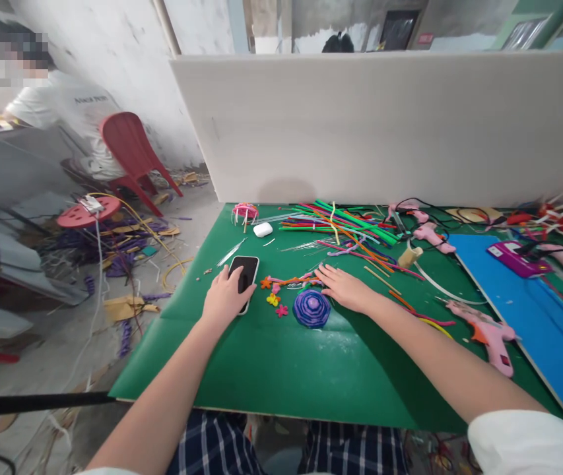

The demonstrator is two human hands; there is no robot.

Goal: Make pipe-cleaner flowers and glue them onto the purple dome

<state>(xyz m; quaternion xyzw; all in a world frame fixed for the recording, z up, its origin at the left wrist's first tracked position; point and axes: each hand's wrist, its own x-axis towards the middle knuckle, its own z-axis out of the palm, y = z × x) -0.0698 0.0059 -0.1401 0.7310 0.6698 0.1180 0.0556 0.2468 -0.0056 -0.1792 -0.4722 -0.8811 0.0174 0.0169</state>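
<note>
On the left part of the green table, my left hand rests over a phone with a dark screen, fingers apart on its edges. My right hand lies with fingers spread, its fingertips beside small pipe-cleaner pieces. Just below those fingertips is a purple and blue spiral disc. Between the hands are an orange flower, a yellow flower and a pink flower. Behind them lies a pile of coloured pipe cleaners.
A pink glue gun lies at right near a blue board with a purple device. A white case sits toward the back. A pale partition stands behind. At far left, a person sits on a red chair.
</note>
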